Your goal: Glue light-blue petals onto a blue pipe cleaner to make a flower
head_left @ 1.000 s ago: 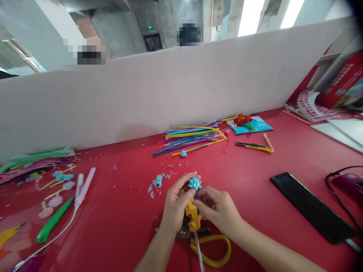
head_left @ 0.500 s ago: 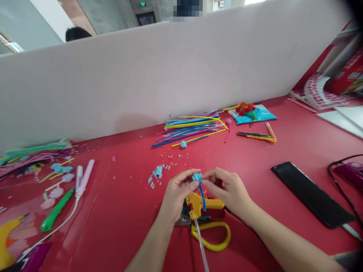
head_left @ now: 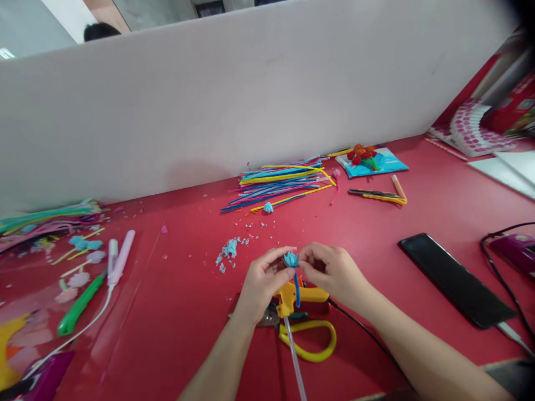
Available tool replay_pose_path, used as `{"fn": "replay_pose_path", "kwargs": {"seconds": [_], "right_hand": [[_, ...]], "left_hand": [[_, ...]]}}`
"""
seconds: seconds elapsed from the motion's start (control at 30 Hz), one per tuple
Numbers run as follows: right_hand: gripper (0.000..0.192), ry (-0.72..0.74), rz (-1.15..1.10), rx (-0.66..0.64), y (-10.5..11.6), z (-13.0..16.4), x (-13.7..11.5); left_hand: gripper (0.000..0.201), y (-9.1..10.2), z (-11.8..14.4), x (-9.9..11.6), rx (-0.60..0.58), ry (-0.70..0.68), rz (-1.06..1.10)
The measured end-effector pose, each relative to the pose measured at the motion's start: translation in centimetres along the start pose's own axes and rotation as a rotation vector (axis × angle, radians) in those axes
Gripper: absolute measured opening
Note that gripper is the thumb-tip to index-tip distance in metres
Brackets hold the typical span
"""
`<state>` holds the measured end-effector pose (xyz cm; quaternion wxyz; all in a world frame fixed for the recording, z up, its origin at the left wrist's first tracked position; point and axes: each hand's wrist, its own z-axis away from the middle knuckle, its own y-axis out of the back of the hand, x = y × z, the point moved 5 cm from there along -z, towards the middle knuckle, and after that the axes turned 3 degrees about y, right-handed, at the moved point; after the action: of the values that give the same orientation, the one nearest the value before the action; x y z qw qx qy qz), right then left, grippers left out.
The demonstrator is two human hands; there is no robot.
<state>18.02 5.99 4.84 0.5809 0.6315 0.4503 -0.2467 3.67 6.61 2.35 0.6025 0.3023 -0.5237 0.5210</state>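
Between my hands is a small light-blue pipe-cleaner flower (head_left: 291, 259) with a darker blue stem (head_left: 297, 289) hanging down. My left hand (head_left: 267, 278) is closed, pinching the flower's base and left side between thumb and fingers. My right hand (head_left: 328, 264) is closed too, its thumb and fingertips pinching the flower's right edge. Just below, a yellow glue gun (head_left: 288, 298) with a clear glue stick (head_left: 296, 356) lies on the table, partly behind the stem. Yellow-handled scissors (head_left: 311, 356) lie under it.
Light-blue fuzz scraps (head_left: 229, 249) and a small blue ball (head_left: 268, 208) lie ahead. Pipe cleaners (head_left: 280, 184) are piled by the white partition (head_left: 188, 111). Tweezers (head_left: 374, 194) and a black phone (head_left: 455, 278) are right; a green-handled tool (head_left: 81, 305) and pink curling-iron-like tool (head_left: 122, 259) are left.
The view has tipped slightly down, shifting the scene a little. The light-blue flower has turned between my fingers, and my right fingertips have shifted at its edge. Both hands keep their hold.
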Motion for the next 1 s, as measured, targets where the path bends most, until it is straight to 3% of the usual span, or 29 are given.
{"fn": "replay_pose_path", "kwargs": {"seconds": [0.3, 1.0], "right_hand": [[0.007, 0.012, 0.033, -0.086, -0.08, -0.1, -0.02], [0.006, 0.076, 0.118, -0.042, -0.93, 0.24, -0.42]], "left_hand": [[0.029, 0.3, -0.38, -0.81, 0.031, 0.09, 0.007], [0.024, 0.1, -0.23, -0.14, 0.102, 0.0, -0.091]]}}
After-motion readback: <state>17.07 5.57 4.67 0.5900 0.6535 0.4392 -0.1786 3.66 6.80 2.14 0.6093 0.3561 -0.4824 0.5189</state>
